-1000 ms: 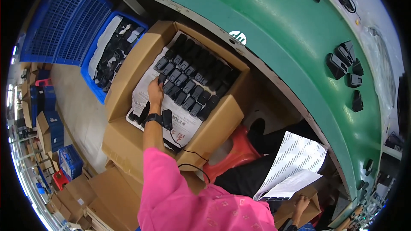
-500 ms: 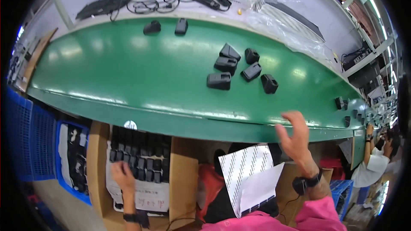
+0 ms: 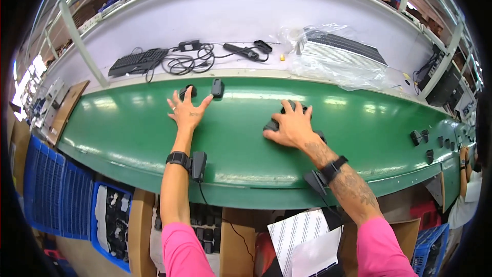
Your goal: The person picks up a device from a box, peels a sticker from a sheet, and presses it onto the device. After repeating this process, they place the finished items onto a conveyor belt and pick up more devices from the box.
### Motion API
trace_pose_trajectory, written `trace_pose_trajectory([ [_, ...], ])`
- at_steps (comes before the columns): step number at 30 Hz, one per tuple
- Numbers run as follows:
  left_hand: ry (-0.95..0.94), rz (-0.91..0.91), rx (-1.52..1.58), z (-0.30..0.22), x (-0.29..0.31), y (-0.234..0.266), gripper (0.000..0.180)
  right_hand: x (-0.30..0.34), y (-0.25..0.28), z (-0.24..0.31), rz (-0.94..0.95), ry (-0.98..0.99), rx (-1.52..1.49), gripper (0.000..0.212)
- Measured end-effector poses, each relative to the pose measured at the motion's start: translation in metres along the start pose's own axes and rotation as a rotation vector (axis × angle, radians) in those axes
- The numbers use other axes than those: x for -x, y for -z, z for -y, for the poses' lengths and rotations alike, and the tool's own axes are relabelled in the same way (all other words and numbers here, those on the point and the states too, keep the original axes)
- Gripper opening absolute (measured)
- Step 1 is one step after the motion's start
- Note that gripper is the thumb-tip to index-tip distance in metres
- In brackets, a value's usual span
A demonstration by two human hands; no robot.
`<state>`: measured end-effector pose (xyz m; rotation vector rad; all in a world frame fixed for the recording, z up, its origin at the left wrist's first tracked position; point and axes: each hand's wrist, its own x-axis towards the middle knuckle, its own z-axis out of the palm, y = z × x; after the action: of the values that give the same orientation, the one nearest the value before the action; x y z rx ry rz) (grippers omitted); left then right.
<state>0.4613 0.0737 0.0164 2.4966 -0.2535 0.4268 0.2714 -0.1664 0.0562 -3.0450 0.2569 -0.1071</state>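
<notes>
Over the far left part of the green bench, my left hand is open with its fingers spread. Its fingertips reach a small black wedge-shaped plastic unit; contact is hard to tell. Just right of that hand stands a second black unit with a recess in its face. My right hand lies over a cluster of similar units, fingers apart and curved. It covers most of them; a black unit shows by the thumb and another dark edge beside the wrist.
A keyboard, coiled black cables and a plastic-wrapped striped panel lie on the back ledge. More black units sit far right. Below the front edge are a blue crate, cardboard boxes and white sheets.
My left hand has risen from the carton of black units to the far left of the bench. My right hand has moved forward and left onto the cluster. The view has tilted up.
</notes>
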Motion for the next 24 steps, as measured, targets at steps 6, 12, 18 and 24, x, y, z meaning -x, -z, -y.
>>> trace_pose_trajectory([
  [6, 0.073, 0.063, -0.113, -0.023, -0.043, -0.045, 0.089, 0.067, -0.003, -0.099, -0.106, -0.088, 0.101, 0.059],
  [12, -0.282, 0.169, 0.001, -0.055, -0.047, -0.081, 0.063, 0.106, 0.021, -0.228, -0.215, -0.239, 0.167, 0.057],
  [18, -0.613, 0.201, 0.057, -0.194, 0.054, -0.14, 0.073, 0.149, 0.045, -0.323, -0.158, -0.445, 0.369, 0.06],
  [24, -0.777, 0.425, -0.066, -0.271, 0.129, -0.149, 0.061, 0.132, 0.028, -0.254, -0.557, -0.093, 0.065, 0.067],
])
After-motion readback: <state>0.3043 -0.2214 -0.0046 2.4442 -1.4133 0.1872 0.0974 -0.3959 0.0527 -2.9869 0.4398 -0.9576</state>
